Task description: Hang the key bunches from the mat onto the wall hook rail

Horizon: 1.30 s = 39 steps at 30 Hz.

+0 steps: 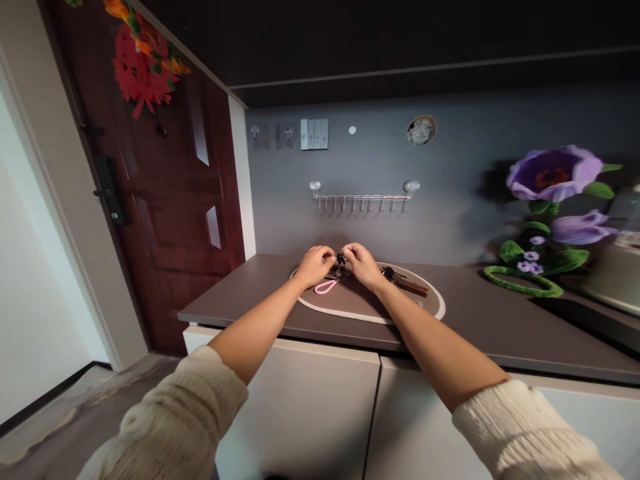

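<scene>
Both of my hands meet over an oval mat point(350, 313) with a pale rim on the counter. Between them is a small dark bunch of keys point(341, 259), partly hidden by my fingers. My left hand point(316, 263) is closed with its fingertips pinched at the left side of the bunch. On the right side my right hand point(361, 263) also pinches it, thumb and fingers together. A pink loop strap point(325, 287) lies on the mat just below my left hand. Right of my right wrist rests a second set of keys point(393, 274) with a brown fob point(413, 287).
A clear rail with hooks point(363, 198) is fixed to the wall behind my hands, below a switch panel point(315, 135). Purple artificial flowers point(555, 173) stand at right on the counter point(480, 327). A dark red door point(170, 200) is at left; a dark shelf point(400, 40) overhangs.
</scene>
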{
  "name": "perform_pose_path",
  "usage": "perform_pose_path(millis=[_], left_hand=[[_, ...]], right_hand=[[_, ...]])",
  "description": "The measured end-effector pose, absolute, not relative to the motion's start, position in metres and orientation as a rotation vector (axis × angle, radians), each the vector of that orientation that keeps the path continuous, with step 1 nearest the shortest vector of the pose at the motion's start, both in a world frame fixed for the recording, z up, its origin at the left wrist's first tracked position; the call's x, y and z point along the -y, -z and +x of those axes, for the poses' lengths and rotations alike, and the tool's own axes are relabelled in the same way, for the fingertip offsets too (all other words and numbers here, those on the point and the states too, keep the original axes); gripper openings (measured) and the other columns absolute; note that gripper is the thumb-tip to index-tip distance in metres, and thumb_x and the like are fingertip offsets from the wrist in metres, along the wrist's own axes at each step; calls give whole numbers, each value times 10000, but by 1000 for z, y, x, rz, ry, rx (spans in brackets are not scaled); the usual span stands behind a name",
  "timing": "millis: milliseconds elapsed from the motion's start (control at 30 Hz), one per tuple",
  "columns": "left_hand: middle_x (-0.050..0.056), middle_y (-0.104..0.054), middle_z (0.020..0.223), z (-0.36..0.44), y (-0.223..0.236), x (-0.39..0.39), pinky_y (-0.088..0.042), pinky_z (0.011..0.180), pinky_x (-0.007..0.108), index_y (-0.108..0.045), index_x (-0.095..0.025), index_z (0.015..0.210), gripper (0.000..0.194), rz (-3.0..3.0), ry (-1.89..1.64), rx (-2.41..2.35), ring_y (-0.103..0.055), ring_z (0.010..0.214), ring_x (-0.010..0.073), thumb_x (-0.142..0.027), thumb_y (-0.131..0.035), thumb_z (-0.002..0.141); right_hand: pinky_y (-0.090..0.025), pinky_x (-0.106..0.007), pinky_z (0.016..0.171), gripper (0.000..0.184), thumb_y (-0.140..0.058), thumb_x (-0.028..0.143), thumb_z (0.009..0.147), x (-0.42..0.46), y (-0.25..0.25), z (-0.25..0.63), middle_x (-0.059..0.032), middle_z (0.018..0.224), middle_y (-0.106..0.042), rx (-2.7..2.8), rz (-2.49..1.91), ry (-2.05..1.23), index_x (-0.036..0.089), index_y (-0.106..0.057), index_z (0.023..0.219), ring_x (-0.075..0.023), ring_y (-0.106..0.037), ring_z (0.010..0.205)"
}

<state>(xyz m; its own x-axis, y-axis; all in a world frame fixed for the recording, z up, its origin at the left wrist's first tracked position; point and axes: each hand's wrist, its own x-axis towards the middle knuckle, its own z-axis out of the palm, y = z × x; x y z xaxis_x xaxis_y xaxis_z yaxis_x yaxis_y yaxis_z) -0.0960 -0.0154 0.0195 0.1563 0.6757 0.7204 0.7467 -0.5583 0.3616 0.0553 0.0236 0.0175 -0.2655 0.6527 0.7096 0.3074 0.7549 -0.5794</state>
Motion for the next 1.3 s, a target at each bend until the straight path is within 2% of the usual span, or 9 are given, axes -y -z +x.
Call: perform_pose_path(millis=[100,233,433,733,900,1100,1300], left_hand=[[31,-619,839,-96,-21,15,-403,758,266,-603,-175,824,164,-2301,1445,1428,-518,805,143,-235,-458,776],[19,-608,761,-96,-21,15,-396,745,261,-605,-174,744,144,-2320,1450,1420,-508,773,140,-211,-467,764],[6,-594,692,-96,-22,11,-400,657,231,-593,-145,739,143,-2347,1759,1517,-513,661,114,-222,-474,754],[8,-601,686,-95,-18,4,-419,651,230,-593,-132,720,137,-2410,1936,1490,-523,654,108,-227,-494,732],[11,-607,682,-93,-19,6,-423,655,236,-604,-132,714,141,-2424,1968,1465,-529,650,109,-223,-497,725],[19,-617,716,-95,-23,12,-412,678,237,-596,-141,723,129,-2378,1970,1452,-532,674,113,-201,-483,734],[41,-612,734,-104,-25,10,-392,667,255,-581,-154,741,257,-1998,2017,1593,-526,688,136,-307,-389,818]], right_hand=[[-387,-252,678,225,-398,353,796,-24,-17,55,-18,716,-513,1923,-741,-372,168,-498,716,-128,-466,718],[-397,-246,648,231,-419,373,785,-22,-17,54,-8,694,-522,1930,-735,-452,168,-513,737,-122,-480,689],[-399,-234,582,242,-493,395,735,-18,-16,54,23,633,-498,1858,-750,-643,159,-506,790,-93,-457,574],[-392,-227,536,297,-533,442,694,-11,-17,54,31,610,-486,1842,-758,-732,155,-502,766,-81,-434,530],[-391,-235,547,291,-484,455,725,-9,-17,54,28,607,-475,1854,-780,-646,166,-486,762,-92,-434,544],[-406,-268,639,227,-449,395,765,-11,-22,48,-9,691,-525,1899,-809,-342,175,-499,740,-127,-478,654],[-394,-286,703,189,-428,348,770,-16,-49,35,-31,748,-547,1881,-839,-205,175,-496,734,-145,-490,713]])
